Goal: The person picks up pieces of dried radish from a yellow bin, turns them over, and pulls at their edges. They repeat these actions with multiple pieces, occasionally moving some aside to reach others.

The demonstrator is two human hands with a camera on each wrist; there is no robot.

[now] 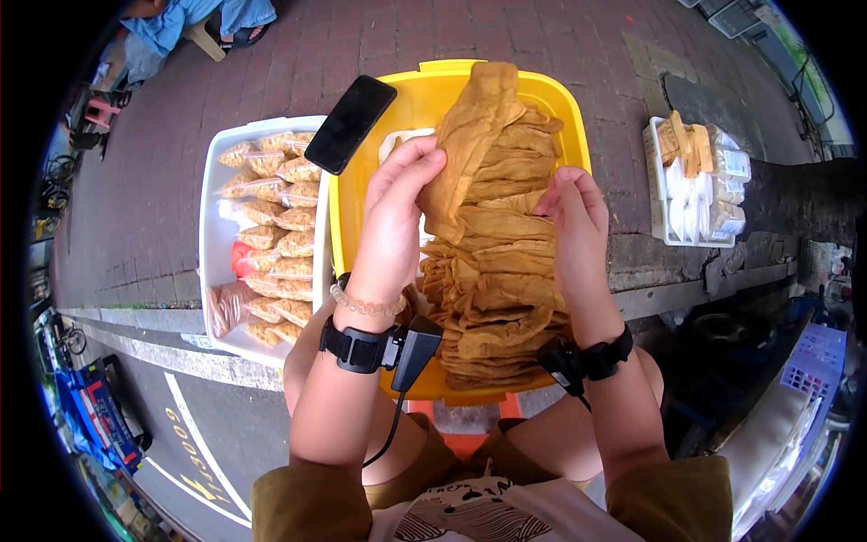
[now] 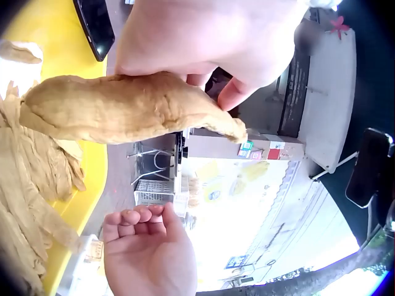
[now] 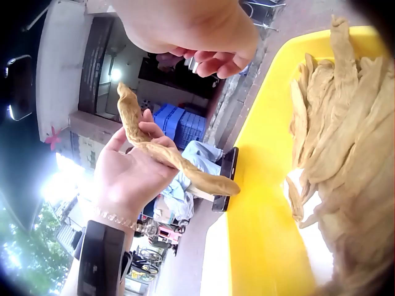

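Note:
My left hand (image 1: 396, 181) pinches a long, wrinkled golden-brown strip (image 1: 474, 135) that looks like fried tofu skin. Thumb and fingers grip its left edge, and the strip is raised over a yellow tub (image 1: 361, 194). In the right wrist view the same strip (image 3: 166, 154) lies across the left palm, bent along its length. My right hand (image 1: 578, 208) hovers above the tub's right side, fingers loosely curled. Nothing shows in the right hand (image 2: 154, 256) in the left wrist view. Under both hands, many similar strips (image 1: 506, 262) lie stacked in rows inside the tub.
A black phone (image 1: 350, 125) rests on the tub's upper left rim. To the left stands a white bin (image 1: 209, 244) of small bagged goods (image 1: 280, 230). A white basket (image 1: 657, 199) with packets sits on the right. A seated person's blue clothing (image 1: 172, 27) shows at the far left.

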